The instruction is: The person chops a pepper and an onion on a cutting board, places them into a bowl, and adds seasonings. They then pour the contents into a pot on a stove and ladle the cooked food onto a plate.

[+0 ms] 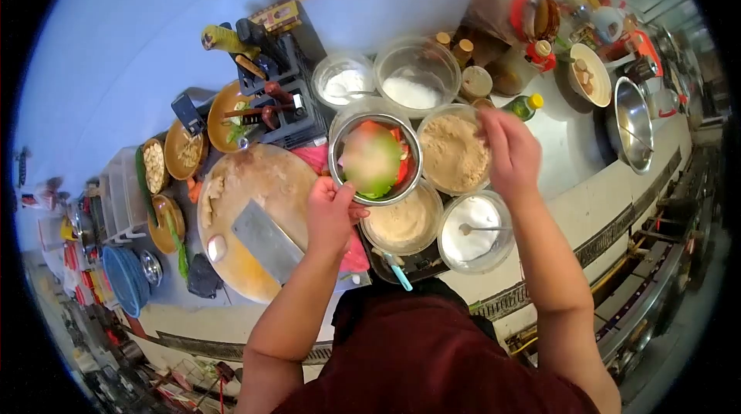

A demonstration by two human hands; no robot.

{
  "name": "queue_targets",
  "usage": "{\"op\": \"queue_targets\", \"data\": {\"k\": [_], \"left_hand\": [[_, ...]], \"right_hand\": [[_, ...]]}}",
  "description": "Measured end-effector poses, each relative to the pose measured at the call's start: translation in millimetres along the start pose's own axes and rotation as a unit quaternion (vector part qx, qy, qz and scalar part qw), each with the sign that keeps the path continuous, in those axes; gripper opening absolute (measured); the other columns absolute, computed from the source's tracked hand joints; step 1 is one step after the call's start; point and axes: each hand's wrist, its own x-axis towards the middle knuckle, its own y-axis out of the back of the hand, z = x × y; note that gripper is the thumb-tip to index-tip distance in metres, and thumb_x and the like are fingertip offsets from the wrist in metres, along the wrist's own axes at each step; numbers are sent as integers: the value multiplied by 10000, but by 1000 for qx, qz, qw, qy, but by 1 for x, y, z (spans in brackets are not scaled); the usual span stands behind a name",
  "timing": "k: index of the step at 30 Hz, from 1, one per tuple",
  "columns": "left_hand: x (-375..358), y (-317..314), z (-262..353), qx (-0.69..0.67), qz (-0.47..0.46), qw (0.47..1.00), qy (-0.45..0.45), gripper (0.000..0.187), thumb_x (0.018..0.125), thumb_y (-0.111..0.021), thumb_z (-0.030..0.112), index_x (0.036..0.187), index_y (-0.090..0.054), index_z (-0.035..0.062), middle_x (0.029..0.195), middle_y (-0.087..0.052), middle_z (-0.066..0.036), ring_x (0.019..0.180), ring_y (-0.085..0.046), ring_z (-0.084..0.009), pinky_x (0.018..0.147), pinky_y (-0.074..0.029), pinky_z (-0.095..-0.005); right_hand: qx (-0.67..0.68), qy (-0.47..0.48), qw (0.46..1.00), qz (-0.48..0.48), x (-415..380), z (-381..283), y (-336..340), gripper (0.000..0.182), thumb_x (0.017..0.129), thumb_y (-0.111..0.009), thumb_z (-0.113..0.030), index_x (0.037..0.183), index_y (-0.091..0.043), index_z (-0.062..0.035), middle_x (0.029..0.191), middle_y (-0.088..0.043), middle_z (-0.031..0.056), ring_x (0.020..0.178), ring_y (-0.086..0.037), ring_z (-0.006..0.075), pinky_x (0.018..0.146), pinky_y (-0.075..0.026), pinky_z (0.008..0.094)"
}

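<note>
My left hand (pixel 333 217) grips the lower left rim of a metal bowl (pixel 417 176), its thumb over the edge. Inside the bowl lie green and red pieces (pixel 378 184) with a pale blurred patch on top. My right hand (pixel 509 151) is at the right edge of a tub of light brown powder (pixel 454 153); its fingers are bent and smeared by motion, and whether they hold anything is hidden. Below are a tub of paler powder (pixel 401 221) and a tub of white powder (pixel 471 240) with a spoon in it.
A cleaver (pixel 266 240) lies on the round chopping board (pixel 251 174) at left. Behind stand a knife rack (pixel 289 105) and two tubs with white powder (pixel 343 83). A green bottle (pixel 526 106), a white bowl (pixel 590 78) and a steel basin (pixel 633 127) are at right.
</note>
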Motion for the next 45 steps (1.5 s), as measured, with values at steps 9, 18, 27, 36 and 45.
{"op": "queue_targets", "data": {"k": [9, 18, 27, 36, 45], "left_hand": [[-1, 17, 16, -32, 23, 999, -9, 113, 893, -594, 88, 898, -488, 48, 744, -606, -84, 533, -591, -151, 448, -509, -264], [28, -3, 10, -18, 16, 999, -21, 123, 901, -584, 84, 866, -484, 20, 725, -602, -81, 517, -584, -133, 476, -515, -238], [47, -31, 11, -61, -36, 996, -54, 140, 909, -568, 89, 860, -456, 22, 775, -579, -98, 606, -595, -155, 533, -531, -276], [30, -14, 10, -45, 5, 998, -47, 124, 906, -563, 79, 872, -459, 23, 749, -588, -93, 562, -585, -147, 497, -522, -265], [40, -15, 12, -49, 0, 997, -54, 127, 902, -565, 64, 860, -457, 13, 760, -565, -91, 566, -583, -151, 496, -526, -271]], "right_hand": [[127, -238, 959, -85, 68, 102, -82, 260, 934, -537, -213, 930, -648, 23, 774, -640, 62, 578, -478, 93, 538, -407, 248], [402, -402, 823, 17, 69, 84, -39, 239, 969, -460, -184, 1005, -576, 22, 789, -650, 106, 549, -503, 100, 476, -392, 210], [341, -222, 913, 28, 49, 6, -6, 244, 960, -517, -200, 992, -619, 19, 814, -665, 103, 556, -507, 82, 491, -391, 193], [265, -311, 912, -27, 48, 88, -80, 250, 950, -519, -203, 921, -631, 18, 768, -621, 44, 563, -474, 80, 509, -398, 230], [405, -324, 854, 33, 51, 20, -10, 259, 976, -490, -238, 1008, -588, 1, 779, -643, 75, 550, -495, 87, 482, -367, 207]]}}
